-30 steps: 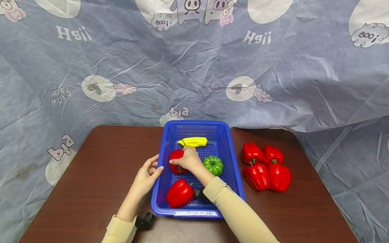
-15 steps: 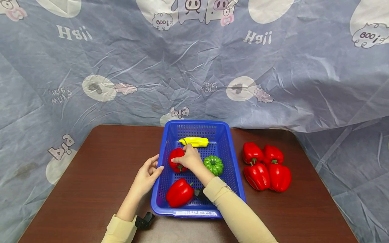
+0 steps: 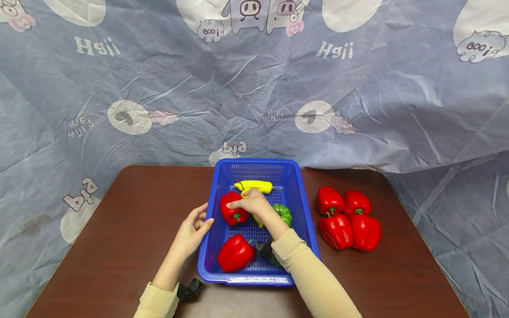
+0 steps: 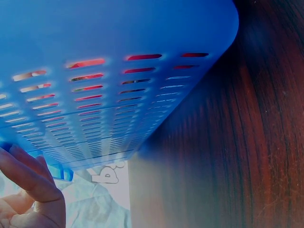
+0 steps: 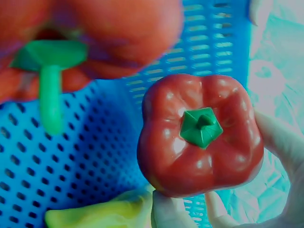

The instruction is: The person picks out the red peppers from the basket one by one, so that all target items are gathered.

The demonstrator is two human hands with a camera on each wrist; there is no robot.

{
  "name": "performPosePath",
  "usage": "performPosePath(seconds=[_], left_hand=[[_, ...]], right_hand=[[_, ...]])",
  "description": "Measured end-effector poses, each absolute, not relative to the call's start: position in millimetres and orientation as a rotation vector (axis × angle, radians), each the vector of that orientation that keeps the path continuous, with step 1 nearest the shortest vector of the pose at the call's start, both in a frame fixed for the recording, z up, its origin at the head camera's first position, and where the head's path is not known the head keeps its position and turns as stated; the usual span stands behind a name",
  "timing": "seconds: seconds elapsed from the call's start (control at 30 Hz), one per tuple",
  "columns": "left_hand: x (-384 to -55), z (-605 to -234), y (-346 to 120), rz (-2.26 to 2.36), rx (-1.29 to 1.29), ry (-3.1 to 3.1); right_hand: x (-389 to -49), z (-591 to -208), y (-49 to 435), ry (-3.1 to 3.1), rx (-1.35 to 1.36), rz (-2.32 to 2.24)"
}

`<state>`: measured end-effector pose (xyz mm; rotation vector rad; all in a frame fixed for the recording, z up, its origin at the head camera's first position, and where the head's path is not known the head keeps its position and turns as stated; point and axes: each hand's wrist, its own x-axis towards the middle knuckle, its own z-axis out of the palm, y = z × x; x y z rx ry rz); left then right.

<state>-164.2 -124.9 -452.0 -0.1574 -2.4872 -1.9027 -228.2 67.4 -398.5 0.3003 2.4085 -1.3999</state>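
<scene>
My right hand (image 3: 256, 203) grips a red bell pepper (image 3: 232, 207) inside the blue basket (image 3: 304, 207), near its left wall. In the right wrist view, fingers and thumb lie around that red bell pepper (image 5: 202, 137), its green stem facing the camera. My left hand (image 3: 192, 229) holds the basket's left rim, thumb on the rim and fingers outside; the left wrist view shows curled fingers (image 4: 35, 178) at the rim. Another red bell pepper (image 3: 236, 253) lies at the basket's near left. A yellow pepper (image 3: 258, 186) lies at the back, and a green vegetable (image 3: 283, 214) is partly covered by my right arm.
Several red bell peppers (image 3: 350, 221) stand grouped on the brown table (image 3: 401, 274), right of the basket. More yellow (image 3: 258, 221) shows beneath my right hand. Something dark green is half hidden by the right wrist camera (image 3: 263, 248). A patterned grey cloth (image 3: 254, 88) hangs behind the table.
My right hand has moved slightly up and right in the head view, and the gripped red bell pepper has shifted a little upward. More of the green vegetable is covered. The left hand stays put.
</scene>
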Motion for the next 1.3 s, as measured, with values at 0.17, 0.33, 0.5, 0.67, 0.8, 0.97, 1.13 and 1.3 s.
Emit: performPosePath(seconds=[0.17,0.33,0.5,0.67,0.8,0.97,1.13,1.3], left_hand=[[-164,-452,-125,-1.901,-0.163,-2.492],[-164,-452,-126,-1.886,-0.166,-2.507],[-164,-451,-126,-1.9,-0.151,-2.508],[-163,-451,-126,-1.887,-0.153,-2.515],[-163,-451,-126,-1.87,-0.161,-2.519],[-163,-452,-126,-1.844,-0.15,-2.536],[-163,-452,-126,-1.843,-0.136,-2.543],[-162,-453,-125,-1.829,-0.153,-2.534]], right_hand=[[-230,-386,75,2.308,0.312,-1.542],[-232,-369,87,2.198,0.275,-1.67],[-228,-349,100,2.095,0.201,-1.795],[-219,-335,115,1.988,0.141,-1.939],[-213,-329,129,1.95,0.136,-2.024],[-201,-321,151,1.918,0.128,-2.135],[-188,-318,178,1.905,0.093,-2.196],[-175,-320,204,1.913,0.093,-2.237]])
